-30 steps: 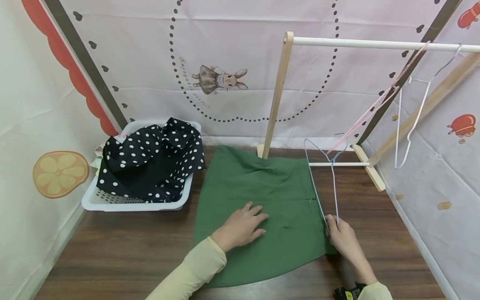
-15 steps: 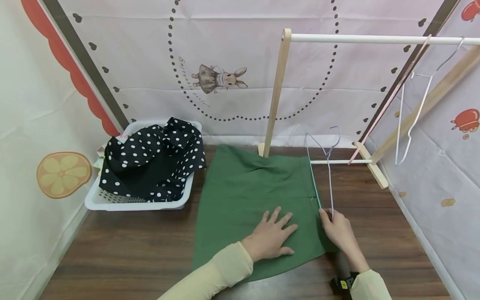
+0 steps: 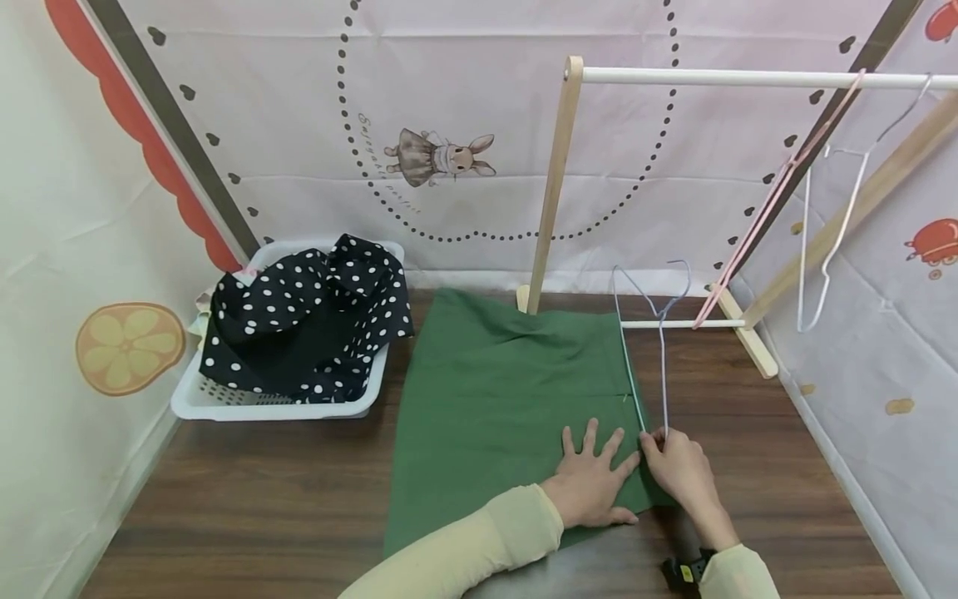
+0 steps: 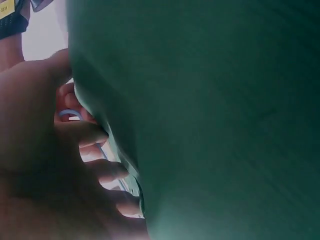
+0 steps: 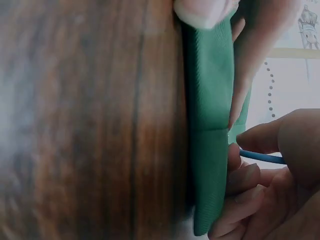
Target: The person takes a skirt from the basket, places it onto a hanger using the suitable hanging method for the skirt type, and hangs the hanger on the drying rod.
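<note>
In the head view, a green cloth garment [image 3: 494, 383] lies flat on the floor. My left hand [image 3: 591, 482] rests on its lower right part with straight, spread fingers. Close by, at the garment's right edge, my right hand [image 3: 683, 472] pinches one end of a pale blue wire hanger [image 3: 662, 316]. The hanger's hook points away from me, and one of its arms runs along the cloth's edge. A short piece of the hanger [image 5: 262, 156] shows between thumb and fingers in the right wrist view. Green cloth [image 4: 210, 120] fills most of the left wrist view.
At left stands a white basket [image 3: 269, 412] with black polka-dot cloth [image 3: 299, 324] in it. A wooden rack with a white rail [image 3: 711, 78] stands at the back right. From it hang a pink hanger [image 3: 771, 200] and a white hanger [image 3: 849, 212].
My left hand has slid right across the garment until it is close to my right hand. The right hand keeps hold of the hanger. On the rack, the pink hanger has swung.
</note>
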The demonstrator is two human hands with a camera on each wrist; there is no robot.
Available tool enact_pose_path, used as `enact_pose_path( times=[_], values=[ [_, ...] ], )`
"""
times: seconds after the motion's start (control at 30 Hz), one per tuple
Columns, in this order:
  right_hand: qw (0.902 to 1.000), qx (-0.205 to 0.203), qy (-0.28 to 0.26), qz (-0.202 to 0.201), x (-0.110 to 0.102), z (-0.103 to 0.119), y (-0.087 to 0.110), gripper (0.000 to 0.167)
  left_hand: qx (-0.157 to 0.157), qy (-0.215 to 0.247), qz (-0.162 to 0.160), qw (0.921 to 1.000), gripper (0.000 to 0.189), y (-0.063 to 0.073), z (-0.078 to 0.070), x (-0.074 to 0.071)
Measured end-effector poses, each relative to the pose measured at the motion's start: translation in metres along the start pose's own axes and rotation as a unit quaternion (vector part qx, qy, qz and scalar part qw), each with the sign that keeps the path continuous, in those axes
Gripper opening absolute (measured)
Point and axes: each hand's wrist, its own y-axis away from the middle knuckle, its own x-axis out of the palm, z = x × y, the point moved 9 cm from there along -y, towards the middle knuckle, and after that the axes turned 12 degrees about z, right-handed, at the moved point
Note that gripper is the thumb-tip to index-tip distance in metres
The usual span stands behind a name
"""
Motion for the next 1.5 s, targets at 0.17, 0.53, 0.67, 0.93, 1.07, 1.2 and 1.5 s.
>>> enact_pose_path(
  times=[0.17, 0.53, 0.67, 0.93, 1.07, 1.2, 1.5],
  values=[
    [0.9999, 0.016, 0.000, -0.005, -0.001, -0.002, 0.002, 0.029, -0.019, -0.016, 0.008, 0.9997, 0.064, -0.002, 0.001, 0.000],
    [0.9986, 0.024, 0.028, -0.039, -0.008, -0.008, 0.016, 0.030, -0.024, -0.002, -0.003, 0.9997, 0.053, 0.000, 0.021, -0.005],
    [0.9980, 0.030, 0.043, -0.035, -0.007, -0.012, 0.027, 0.027, -0.025, 0.034, -0.015, 0.9990, 0.049, -0.003, 0.028, -0.006],
    [0.9990, 0.023, 0.021, 0.031, 0.011, -0.014, 0.041, 0.024, 0.001, 0.138, -0.042, 0.9896, 0.045, -0.005, 0.037, -0.009],
    [0.9980, 0.036, -0.020, 0.049, 0.018, -0.013, 0.048, 0.023, 0.020, 0.190, -0.055, 0.9801, 0.044, -0.005, 0.040, -0.015],
    [0.9979, 0.027, -0.028, 0.052, 0.023, -0.005, 0.051, 0.025, 0.022, 0.176, -0.051, 0.9829, 0.044, -0.004, 0.038, -0.017],
    [0.9984, 0.022, 0.011, 0.050, 0.033, 0.014, 0.050, 0.040, 0.002, 0.075, -0.028, 0.9968, 0.046, -0.002, 0.023, -0.010]
  ],
)
